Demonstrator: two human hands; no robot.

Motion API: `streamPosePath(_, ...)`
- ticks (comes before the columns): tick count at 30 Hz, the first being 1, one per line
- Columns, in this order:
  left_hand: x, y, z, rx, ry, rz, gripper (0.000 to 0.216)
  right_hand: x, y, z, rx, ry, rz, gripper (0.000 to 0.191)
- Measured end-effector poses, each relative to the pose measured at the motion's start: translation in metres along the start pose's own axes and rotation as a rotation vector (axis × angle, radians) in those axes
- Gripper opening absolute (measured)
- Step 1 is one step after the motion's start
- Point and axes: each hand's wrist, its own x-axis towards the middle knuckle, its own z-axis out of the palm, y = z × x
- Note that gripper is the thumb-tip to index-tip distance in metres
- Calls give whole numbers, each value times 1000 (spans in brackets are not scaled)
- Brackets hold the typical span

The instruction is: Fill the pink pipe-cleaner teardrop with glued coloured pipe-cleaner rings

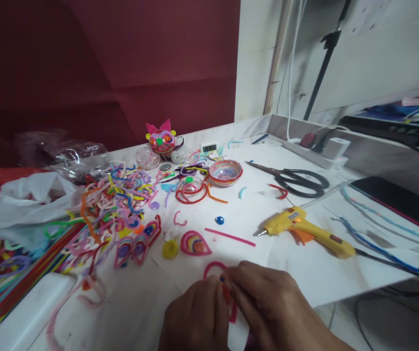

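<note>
Pipe cleaner [213,265]: red, fuzzy, bent round.
Left hand [194,317]: our fingers [212,288] pinch it.
Right hand [271,307]: pinches it too.

A yellow glue gun [306,230] with an orange trigger, black scissors [292,179] and multicoloured pipe cleaners [116,207] on a white table [297,263].

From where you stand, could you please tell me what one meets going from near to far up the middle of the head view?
Left hand and right hand pinching a red pipe cleaner → rainbow teardrop shape → blue bead → colourful bowl → pink-eared round figure.
</note>
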Motion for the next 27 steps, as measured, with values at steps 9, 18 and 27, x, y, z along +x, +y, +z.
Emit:
streamPosePath(9,-12,-1,2,-355,-176,-278,18,-3,12,-6,179,-109,86,28)
streamPosePath(18,-13,-29,-4,-493,-212,-290,16,14,19,-17,48,-156,90,28)
streamPosePath(27,-18,-36,2,-494,-252,-194,21,17,19,-10,-19,-184,114,21)
